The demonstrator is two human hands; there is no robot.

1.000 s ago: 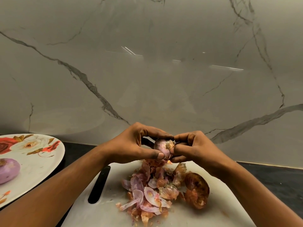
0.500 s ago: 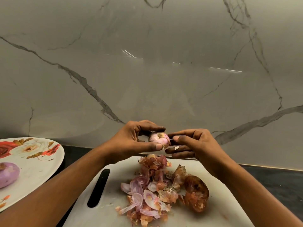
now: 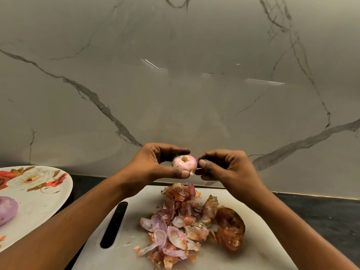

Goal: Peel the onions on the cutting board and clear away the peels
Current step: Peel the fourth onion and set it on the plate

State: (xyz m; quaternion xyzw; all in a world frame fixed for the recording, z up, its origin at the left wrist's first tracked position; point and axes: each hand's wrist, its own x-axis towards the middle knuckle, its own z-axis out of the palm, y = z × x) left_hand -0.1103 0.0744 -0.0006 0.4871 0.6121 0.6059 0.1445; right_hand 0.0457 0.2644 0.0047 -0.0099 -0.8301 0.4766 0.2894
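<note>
A small pink onion (image 3: 185, 162) is held above the white cutting board (image 3: 124, 248), root end facing me. My left hand (image 3: 155, 164) grips it between thumb and fingers. My right hand (image 3: 226, 168) pinches at the onion's right side with thumb and fingertips; whether a bit of skin is between them I cannot tell. Below lies a heap of pink and brown peels (image 3: 175, 227) on the board. A brown unpeeled onion (image 3: 230, 232) rests at the heap's right.
A floral plate (image 3: 41, 195) at the left carries a peeled purple onion (image 3: 6, 212). The board has a black handle slot (image 3: 114, 224). A marble wall (image 3: 175, 84) rises right behind the dark counter (image 3: 321, 213).
Both hands have lifted the onion higher above the board. The onion has turned so its root end faces me, and the right fingers have shifted to its right side.
</note>
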